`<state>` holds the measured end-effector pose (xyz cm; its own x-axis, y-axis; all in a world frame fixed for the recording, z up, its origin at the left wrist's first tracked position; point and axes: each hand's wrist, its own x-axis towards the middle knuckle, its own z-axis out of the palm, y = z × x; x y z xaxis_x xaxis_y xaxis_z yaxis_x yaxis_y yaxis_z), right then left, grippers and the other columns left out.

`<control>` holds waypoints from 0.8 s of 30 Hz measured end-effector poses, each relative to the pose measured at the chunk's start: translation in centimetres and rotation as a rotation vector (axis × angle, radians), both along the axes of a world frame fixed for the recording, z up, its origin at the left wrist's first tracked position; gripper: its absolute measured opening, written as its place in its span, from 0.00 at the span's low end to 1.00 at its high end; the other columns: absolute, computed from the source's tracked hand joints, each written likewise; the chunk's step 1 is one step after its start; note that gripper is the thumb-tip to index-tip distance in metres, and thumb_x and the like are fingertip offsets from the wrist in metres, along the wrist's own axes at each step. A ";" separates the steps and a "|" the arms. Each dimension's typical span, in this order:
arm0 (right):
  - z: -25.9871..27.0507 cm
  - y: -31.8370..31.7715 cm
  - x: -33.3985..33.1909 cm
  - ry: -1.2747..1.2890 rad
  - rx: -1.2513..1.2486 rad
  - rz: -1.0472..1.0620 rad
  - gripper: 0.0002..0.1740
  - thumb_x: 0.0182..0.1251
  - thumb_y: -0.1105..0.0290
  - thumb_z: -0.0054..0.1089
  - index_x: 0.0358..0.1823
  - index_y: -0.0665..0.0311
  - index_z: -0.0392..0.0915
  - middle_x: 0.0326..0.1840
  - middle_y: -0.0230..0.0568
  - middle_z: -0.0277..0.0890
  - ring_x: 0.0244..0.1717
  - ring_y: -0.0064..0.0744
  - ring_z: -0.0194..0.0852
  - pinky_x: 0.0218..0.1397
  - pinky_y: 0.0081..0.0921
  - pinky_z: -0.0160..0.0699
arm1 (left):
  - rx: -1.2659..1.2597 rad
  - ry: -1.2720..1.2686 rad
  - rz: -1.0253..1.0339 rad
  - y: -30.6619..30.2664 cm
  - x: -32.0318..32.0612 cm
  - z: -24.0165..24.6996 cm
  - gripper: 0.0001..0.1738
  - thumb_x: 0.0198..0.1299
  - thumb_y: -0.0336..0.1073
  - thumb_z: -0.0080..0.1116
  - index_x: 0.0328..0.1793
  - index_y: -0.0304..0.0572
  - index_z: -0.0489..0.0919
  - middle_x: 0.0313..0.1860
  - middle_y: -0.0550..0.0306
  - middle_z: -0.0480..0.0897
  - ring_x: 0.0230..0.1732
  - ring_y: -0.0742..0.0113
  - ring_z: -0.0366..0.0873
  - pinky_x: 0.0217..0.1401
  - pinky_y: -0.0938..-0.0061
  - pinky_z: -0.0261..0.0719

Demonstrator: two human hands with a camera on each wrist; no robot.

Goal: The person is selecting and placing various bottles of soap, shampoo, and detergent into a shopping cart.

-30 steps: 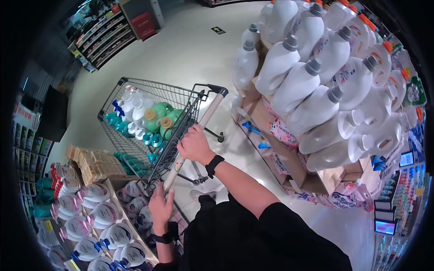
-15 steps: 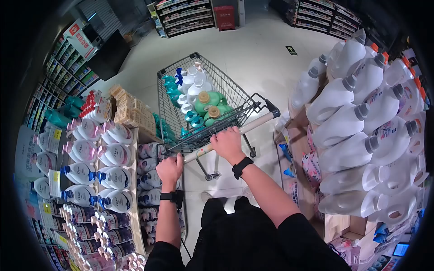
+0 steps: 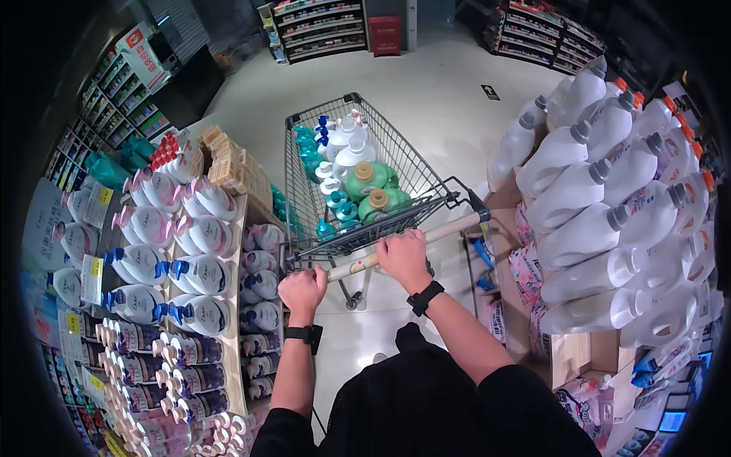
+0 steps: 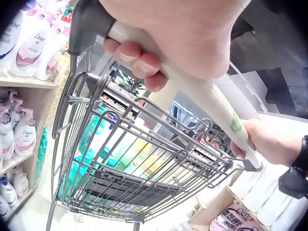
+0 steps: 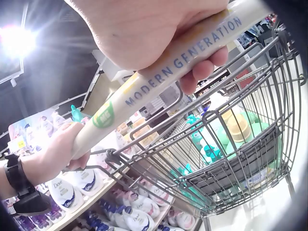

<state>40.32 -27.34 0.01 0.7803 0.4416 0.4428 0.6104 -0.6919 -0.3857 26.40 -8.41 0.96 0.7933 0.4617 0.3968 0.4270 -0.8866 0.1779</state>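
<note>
Both hands grip the pale push bar [image 3: 449, 228] of a grey wire shopping cart [image 3: 411, 156]. My left hand [image 3: 303, 289] is wrapped round the bar's left end; its fingers [image 4: 144, 65] curl beneath it in the left wrist view. Nearer the bar's middle, my right hand [image 3: 403, 259] grips from above, its fingertips [image 5: 204, 70] showing under the bar by printed lettering in the right wrist view. Inside the basket lie green jugs with tan caps [image 3: 367, 179], white bottles [image 3: 352, 152] and teal pump bottles [image 3: 308, 152].
Left of the cart, a shelf holds rows of Dove pump bottles [image 3: 202, 274] and wooden crates [image 3: 232, 164]. On the right stands a display of large white detergent bottles [image 3: 567, 194]. Ahead, pale floor [image 3: 426, 84] leads to shelving [image 3: 320, 30] and a red bin [image 3: 385, 36].
The view has swung left, so the cart now points straight ahead between the two displays. Both hands have kept their grip on the bar throughout.
</note>
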 end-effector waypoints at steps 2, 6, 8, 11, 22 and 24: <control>0.0 -0.3 -2.2 -0.004 -0.012 0.002 0.21 0.62 0.60 0.55 0.15 0.63 0.82 0.19 0.44 0.79 0.29 0.43 0.76 0.49 0.38 0.65 | 0.034 -0.055 0.014 -0.1 -2.0 -0.4 0.24 0.60 0.47 0.56 0.16 0.43 0.84 0.13 0.47 0.78 0.16 0.48 0.78 0.22 0.59 0.75; -0.9 -0.9 -6.8 -0.040 -0.019 -0.012 0.20 0.62 0.61 0.56 0.15 0.63 0.82 0.19 0.43 0.79 0.28 0.44 0.76 0.46 0.39 0.65 | 0.091 -0.150 -0.051 0.0 -6.0 -1.7 0.22 0.56 0.46 0.57 0.12 0.46 0.82 0.09 0.52 0.76 0.12 0.52 0.76 0.19 0.64 0.73; -0.8 -1.3 -9.0 -0.065 -0.027 -0.020 0.20 0.63 0.61 0.56 0.15 0.63 0.82 0.19 0.43 0.79 0.27 0.44 0.75 0.44 0.40 0.65 | 0.091 -0.183 -0.068 -0.1 -7.9 -2.3 0.22 0.55 0.45 0.58 0.11 0.47 0.81 0.09 0.52 0.76 0.12 0.53 0.76 0.19 0.64 0.73; -0.7 -2.0 -11.9 -0.062 -0.042 -0.029 0.20 0.62 0.62 0.56 0.15 0.63 0.81 0.19 0.44 0.79 0.29 0.44 0.76 0.47 0.40 0.67 | 0.086 -0.201 -0.076 -0.7 -10.4 -2.2 0.21 0.54 0.44 0.59 0.11 0.46 0.81 0.09 0.52 0.75 0.12 0.53 0.75 0.19 0.64 0.72; -0.5 -7.1 -19.8 -0.082 0.000 -0.039 0.20 0.65 0.61 0.57 0.17 0.63 0.80 0.22 0.41 0.80 0.31 0.44 0.75 0.50 0.39 0.66 | 0.092 -0.211 -0.118 -5.2 -17.8 -1.8 0.20 0.54 0.45 0.59 0.11 0.47 0.81 0.10 0.52 0.76 0.14 0.52 0.76 0.21 0.62 0.73; -0.2 -8.9 -21.3 -0.064 0.016 0.007 0.18 0.66 0.61 0.57 0.20 0.62 0.81 0.25 0.41 0.79 0.34 0.43 0.75 0.52 0.39 0.66 | 0.076 -0.163 -0.108 -6.1 -19.1 -1.6 0.20 0.55 0.45 0.59 0.13 0.46 0.82 0.11 0.51 0.77 0.14 0.51 0.76 0.21 0.61 0.73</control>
